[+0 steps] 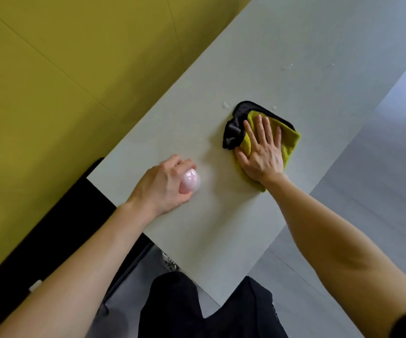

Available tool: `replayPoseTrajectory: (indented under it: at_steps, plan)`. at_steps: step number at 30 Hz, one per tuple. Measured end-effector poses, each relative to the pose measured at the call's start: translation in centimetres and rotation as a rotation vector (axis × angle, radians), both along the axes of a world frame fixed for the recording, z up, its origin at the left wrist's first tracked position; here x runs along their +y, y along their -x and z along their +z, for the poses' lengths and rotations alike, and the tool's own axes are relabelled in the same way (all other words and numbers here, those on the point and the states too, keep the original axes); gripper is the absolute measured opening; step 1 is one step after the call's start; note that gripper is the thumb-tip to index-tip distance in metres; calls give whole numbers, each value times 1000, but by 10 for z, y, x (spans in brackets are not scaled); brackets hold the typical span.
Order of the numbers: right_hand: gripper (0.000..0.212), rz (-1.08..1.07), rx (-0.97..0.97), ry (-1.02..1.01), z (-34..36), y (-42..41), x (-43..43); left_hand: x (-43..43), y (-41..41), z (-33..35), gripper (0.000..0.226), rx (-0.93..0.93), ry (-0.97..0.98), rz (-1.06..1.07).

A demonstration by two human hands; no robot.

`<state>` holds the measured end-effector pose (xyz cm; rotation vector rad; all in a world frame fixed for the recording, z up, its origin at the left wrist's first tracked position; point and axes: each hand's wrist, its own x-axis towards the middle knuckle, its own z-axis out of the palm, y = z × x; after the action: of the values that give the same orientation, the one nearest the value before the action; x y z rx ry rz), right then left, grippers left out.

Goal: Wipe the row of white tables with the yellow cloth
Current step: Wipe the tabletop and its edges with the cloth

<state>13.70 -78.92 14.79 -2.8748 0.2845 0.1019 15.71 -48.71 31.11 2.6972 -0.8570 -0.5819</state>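
Observation:
A white table (221, 228) runs diagonally from the lower middle to the upper right. On it lies the yellow cloth (289, 142), folded, with a dark grey underside and black edging turned up at its left. My right hand (261, 152) presses flat on the cloth with fingers spread. My left hand (162, 186) rests on the table nearer the left edge, wrapped around a small pink round-topped bottle (189, 182). A few water droplets (225, 105) sit on the table just beyond the cloth.
A yellow-green wall (62, 81) fills the left side, with a black skirting (50, 240) at its foot. Grey floor (380, 167) lies to the right of the table. My dark trousers (184, 308) show at the bottom edge.

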Motion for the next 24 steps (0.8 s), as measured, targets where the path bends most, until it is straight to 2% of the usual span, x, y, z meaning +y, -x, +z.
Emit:
replayPoseTrajectory:
  at_steps: [2,5,7,9,10,11,13,14,17,18,22,24]
  plan:
    - [86,-89,6,-16,1,-11,9,3,6,3,69,18,-35,-89]
    - [86,-225,13,-43,3,-28,25,9,7,15,99,110,-81,-193]
    - [89,-234,11,-58,5,-29,28,13,-7,19,97,192,-5,-86]
    - [90,-141,4,-39,7,-21,20,18,-40,9,87,136,18,65]
    - [90,-70,-2,-3,7,-19,14,19,-59,2,91,65,-63,110]
    - [92,-13,-1,30,8,-19,6,21,-76,-7,106,10,-196,133]
    - [99,-1,24,54,8,-31,-5,25,-100,-28,147,24,-458,159]
    - [101,-37,34,56,8,-40,-6,26,-104,-36,159,59,-535,154]
    - [100,-87,8,52,11,-66,28,31,-98,-56,168,111,-531,160]
    - [99,0,-16,41,13,-73,50,34,-96,-59,168,109,-502,162]
    - [94,625,-12,64,17,-91,129,44,-94,-63,174,59,-413,209]
    - [87,721,-9,64,17,-97,124,51,-93,-68,178,42,-377,228]
